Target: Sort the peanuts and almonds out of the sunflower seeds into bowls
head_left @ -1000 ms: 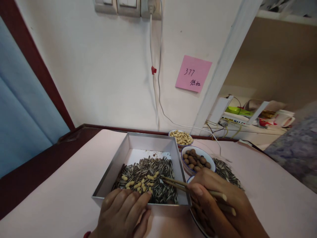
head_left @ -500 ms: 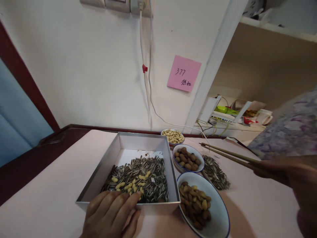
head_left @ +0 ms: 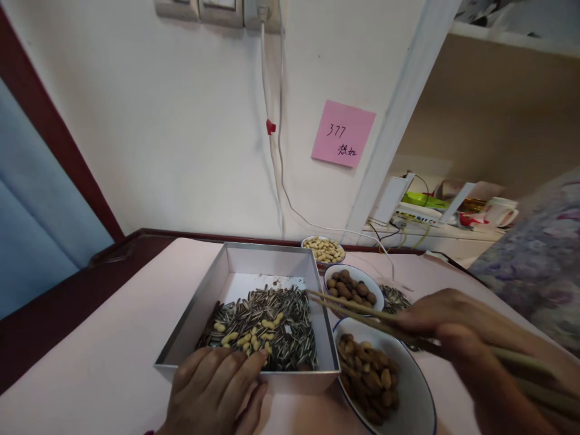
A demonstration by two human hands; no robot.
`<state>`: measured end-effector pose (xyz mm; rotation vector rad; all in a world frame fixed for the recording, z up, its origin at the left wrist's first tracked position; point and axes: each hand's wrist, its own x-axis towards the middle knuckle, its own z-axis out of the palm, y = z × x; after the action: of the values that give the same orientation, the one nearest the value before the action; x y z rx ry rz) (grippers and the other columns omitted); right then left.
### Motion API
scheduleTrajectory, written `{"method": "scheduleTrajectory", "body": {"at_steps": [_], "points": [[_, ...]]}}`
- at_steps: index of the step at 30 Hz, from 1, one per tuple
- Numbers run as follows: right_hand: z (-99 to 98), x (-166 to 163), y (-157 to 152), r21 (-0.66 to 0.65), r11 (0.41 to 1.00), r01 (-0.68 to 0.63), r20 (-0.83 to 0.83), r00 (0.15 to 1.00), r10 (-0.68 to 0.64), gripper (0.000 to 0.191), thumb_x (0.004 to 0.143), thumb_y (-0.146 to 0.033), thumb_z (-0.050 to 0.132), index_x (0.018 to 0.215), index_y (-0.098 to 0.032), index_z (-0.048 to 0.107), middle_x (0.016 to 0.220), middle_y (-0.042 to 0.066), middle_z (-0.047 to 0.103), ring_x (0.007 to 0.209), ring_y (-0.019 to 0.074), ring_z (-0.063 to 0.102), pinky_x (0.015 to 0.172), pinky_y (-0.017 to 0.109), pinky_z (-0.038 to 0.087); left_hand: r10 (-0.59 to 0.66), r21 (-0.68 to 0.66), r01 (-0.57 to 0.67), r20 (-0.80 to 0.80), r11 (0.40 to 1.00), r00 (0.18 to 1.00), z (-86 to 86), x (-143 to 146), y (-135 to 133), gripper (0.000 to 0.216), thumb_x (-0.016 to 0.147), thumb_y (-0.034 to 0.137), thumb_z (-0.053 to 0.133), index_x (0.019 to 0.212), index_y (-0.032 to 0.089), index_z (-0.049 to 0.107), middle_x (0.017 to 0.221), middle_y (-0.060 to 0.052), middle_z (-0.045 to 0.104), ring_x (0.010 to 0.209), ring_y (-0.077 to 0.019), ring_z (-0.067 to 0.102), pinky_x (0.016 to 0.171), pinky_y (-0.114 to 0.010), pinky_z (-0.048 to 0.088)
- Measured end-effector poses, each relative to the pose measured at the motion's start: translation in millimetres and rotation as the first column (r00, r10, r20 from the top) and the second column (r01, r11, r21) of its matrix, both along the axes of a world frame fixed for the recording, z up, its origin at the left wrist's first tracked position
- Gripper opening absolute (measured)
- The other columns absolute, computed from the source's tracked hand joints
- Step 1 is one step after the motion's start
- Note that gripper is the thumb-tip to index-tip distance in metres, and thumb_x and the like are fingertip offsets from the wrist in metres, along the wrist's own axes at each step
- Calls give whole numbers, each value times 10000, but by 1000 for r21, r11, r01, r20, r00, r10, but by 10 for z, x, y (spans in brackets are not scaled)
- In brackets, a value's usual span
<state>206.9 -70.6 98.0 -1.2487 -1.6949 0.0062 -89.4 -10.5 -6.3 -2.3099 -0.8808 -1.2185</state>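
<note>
A shallow square box (head_left: 301, 376) holds striped sunflower seeds (head_left: 254, 308) with several unshelled peanuts (head_left: 230, 338) among them. My left hand (head_left: 215, 386) is closed over the box's near wall, fingers inside the rim and thumb outside. My right hand (head_left: 457, 338) grips a pair of chopsticks (head_left: 357, 308). Their tips reach the box's right wall and hold nothing visible. Below the chopsticks stands a white bowl (head_left: 419, 386) of brown, almond-like nuts (head_left: 369, 377). Partly behind the chopsticks, another bowl (head_left: 372, 283) contains round brown nuts (head_left: 347, 285).
A small bowl of peanuts (head_left: 324, 249) stands at the back by the wall. Loose sunflower seeds (head_left: 393, 297) lie on the table, partly hidden by my right hand. A white cable (head_left: 308, 221) hangs down onto the table. A person's floral clothing (head_left: 539, 260) is at the right.
My right hand has moved left with the chopsticks, bringing their tips from beyond the bowls to the box's right wall. My left hand stays on the box. The view has shifted slightly.
</note>
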Motion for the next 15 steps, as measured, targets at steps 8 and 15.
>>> {"method": "scheduleTrajectory", "body": {"at_steps": [8, 15], "points": [[-75, -419, 148, -267, 936, -230, -28, 972, 231, 323, 1054, -285, 416, 799, -203, 597, 739, -2, 598, 695, 126, 609, 622, 259, 459, -4, -8, 5, 23, 1000, 1000, -3, 23, -11, 159, 904, 182, 571, 1001, 187, 696, 806, 5, 694, 794, -159, 580, 832, -346, 392], [-205, -504, 247, -260, 941, -217, -52, 976, 211, 334, 1048, -298, 422, 742, -202, 517, 694, -16, 537, 642, 119, 553, 588, 243, 408, 9, -7, -9, 33, 1000, 999, -13, 27, -24, 172, 924, 218, 554, 1020, 201, 696, 812, 2, 695, 803, -167, 581, 843, -355, 389]]}}
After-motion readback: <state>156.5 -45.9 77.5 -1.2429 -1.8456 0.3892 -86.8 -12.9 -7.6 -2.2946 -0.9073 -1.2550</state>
